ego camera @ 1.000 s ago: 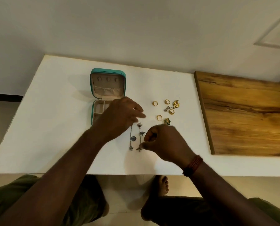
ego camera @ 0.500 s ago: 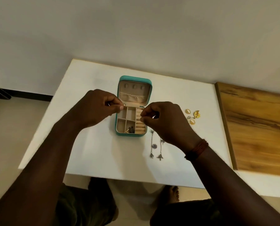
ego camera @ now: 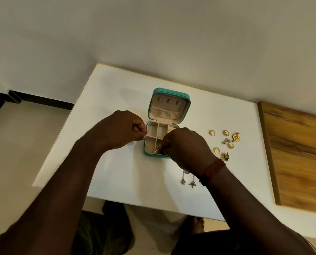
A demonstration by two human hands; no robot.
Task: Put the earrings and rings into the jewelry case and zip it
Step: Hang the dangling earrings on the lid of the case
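The teal jewelry case (ego camera: 169,92) lies open on the white table (ego camera: 113,177), its beige compartments showing. My right hand (ego camera: 187,148) hovers over the case's right side and pinches a dark earring (ego camera: 159,150) in the front compartment. At the case's left rim, my left hand (ego camera: 120,131) has its fingers curled, thumb and forefinger pinched on something tiny that I cannot make out. Several gold rings (ego camera: 212,133) lie to the right of the case with a gold flower earring (ego camera: 236,137) and a green-gold earring (ego camera: 225,156). Two silver dangling earrings (ego camera: 188,181) lie partly under my right wrist.
A wooden board (ego camera: 297,153) covers the table's right end. A small silver earring (ego camera: 227,140) lies among the rings. The table's front edge runs just past the dangling earrings, and my knees and a foot show below it.
Both hands moved from the dangling earrings up to the case. My right hand then dropped from the case's middle to its front compartment with the earring. The camera view shifted left.
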